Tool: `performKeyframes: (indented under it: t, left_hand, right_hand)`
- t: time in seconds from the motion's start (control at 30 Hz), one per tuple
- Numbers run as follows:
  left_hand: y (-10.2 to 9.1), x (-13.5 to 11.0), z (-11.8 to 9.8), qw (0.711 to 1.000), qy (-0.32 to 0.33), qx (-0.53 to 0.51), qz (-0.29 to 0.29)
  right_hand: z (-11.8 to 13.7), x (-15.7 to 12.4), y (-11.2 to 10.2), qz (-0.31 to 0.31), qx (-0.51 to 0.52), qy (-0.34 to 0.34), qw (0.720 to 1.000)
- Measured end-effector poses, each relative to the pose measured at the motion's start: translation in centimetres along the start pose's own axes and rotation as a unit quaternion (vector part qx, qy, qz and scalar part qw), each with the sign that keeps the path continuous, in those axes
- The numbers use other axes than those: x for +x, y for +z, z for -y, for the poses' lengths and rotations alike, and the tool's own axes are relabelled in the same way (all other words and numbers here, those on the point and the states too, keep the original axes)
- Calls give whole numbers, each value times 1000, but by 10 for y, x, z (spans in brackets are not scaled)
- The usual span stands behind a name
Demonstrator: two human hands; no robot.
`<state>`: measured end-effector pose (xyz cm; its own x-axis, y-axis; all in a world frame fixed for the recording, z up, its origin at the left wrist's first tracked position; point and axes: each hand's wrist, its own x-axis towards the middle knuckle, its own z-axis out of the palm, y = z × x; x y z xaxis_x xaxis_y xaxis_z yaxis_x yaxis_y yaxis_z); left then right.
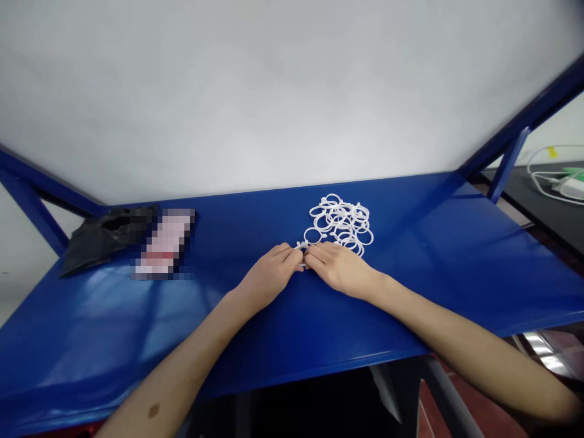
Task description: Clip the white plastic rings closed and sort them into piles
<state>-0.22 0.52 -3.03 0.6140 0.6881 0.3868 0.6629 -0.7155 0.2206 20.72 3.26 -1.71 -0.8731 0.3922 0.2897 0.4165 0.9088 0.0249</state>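
Observation:
Both my hands meet over the middle of a blue tabletop (292, 334). My left hand (276, 271) is closed, its fingertips pinching a small white plastic ring (301, 245) that shows only in part. From the other side my right hand (335, 264) is closed on the same ring, its fingers touching those of the left. Just beyond the right hand lies a loose pile of several white plastic rings (342, 219), each with a small knob. Most of the held ring is hidden by my fingers.
On the left of the table lie a black plastic bag (109, 234) and a blurred pinkish flat item (166, 243). A white wall stands behind, with blue frame bars (508, 161) at both sides. White cables (554, 182) rest on a dark surface at far right.

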Motion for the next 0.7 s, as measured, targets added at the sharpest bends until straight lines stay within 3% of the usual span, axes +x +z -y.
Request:
performKeyframes:
  t: [0.13, 0.23, 0.33, 0.4, 0.53, 0.6, 0.7]
  left_hand:
    - [-2, 3, -7, 994, 15, 102, -30]
    - [-5, 5, -15, 984, 2, 168, -51]
    - [-7, 7, -19, 982, -27, 181, -56]
    - [-6, 7, -18, 984, -30, 169, -52]
    - [-5, 4, -1, 989, -43, 121, -77]
    - [-8, 0, 17, 985, -74, 119, -101]
    - [-15, -9, 47, 976, -147, 132, -89]
  right_hand:
    - [7, 3, -1, -15, -30, 14, 999]
    - [18, 7, -3, -40, -77, 61, 994]
    - [25, 9, -3, -39, -101, 117, 987]
    - [23, 8, -2, -38, -94, 115, 988]
    - [8, 5, -5, -97, -21, 72, 992]
    - [-3, 3, -10, -135, 8, 101, 986]
    - [-21, -4, -19, -149, 8, 176, 973]
